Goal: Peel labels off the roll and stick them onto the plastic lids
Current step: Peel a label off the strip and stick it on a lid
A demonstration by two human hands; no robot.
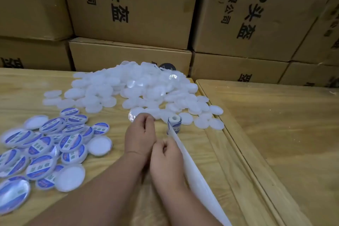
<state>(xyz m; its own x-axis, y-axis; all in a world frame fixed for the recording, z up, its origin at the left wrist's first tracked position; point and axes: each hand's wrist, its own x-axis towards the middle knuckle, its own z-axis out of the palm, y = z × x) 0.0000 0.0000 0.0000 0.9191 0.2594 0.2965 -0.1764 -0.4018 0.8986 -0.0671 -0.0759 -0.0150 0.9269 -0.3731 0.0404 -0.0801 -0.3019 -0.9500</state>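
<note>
A small label roll (174, 123) stands on the wooden table (113, 152), its white backing strip (198, 181) trailing toward the bottom right. My right hand (167, 158) has curled fingers and pinches the strip just below the roll. My left hand (140, 135), also curled, grips the edge of a clear plain lid (132, 114) in front of the roll. A big heap of unlabelled white lids (139, 88) lies behind. Several lids with blue labels (47, 145) are piled at the left.
Stacked cardboard boxes (132, 5) wall off the back of the table. A second wooden tabletop (275, 124) adjoins on the right, with a raised seam between the two. A few plain lids lie face up among the labelled ones.
</note>
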